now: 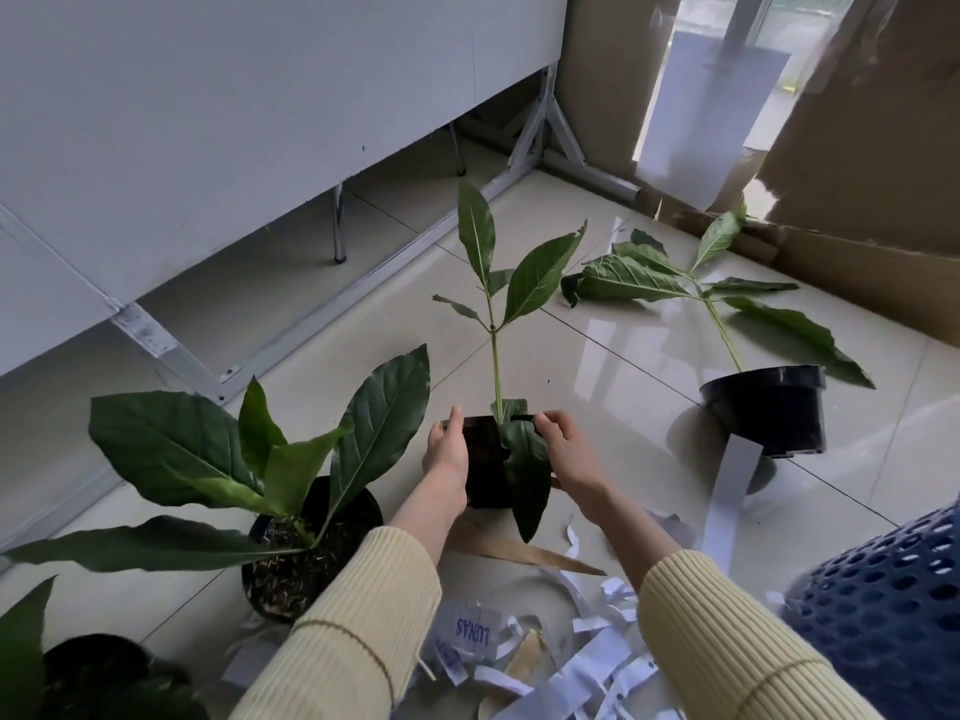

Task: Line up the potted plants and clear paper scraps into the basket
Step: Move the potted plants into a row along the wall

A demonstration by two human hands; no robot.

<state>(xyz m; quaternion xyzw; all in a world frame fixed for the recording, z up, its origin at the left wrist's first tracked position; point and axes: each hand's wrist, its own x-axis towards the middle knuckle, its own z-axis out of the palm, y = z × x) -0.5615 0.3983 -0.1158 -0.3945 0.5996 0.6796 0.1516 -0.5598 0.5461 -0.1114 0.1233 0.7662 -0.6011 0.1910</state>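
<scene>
Gripping the middle potted plant (pixel 485 459) low at the tiled floor (pixel 623 397), our left hand (pixel 448 452) and right hand (pixel 566 454) curl fingers round its black pot. Nearer us lie paper scraps (pixel 587 672); one reads "LUNAS". A blue basket (pixel 883 615) stands right.

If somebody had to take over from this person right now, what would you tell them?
The left hand and right hand hold the middle pot.
The left pot and corner pot stand close together; the right pot stands further off.
The scraps lie loose beside the basket.
Done: no clear row yet.
Left: line up the pots, clear the scraps.
</scene>
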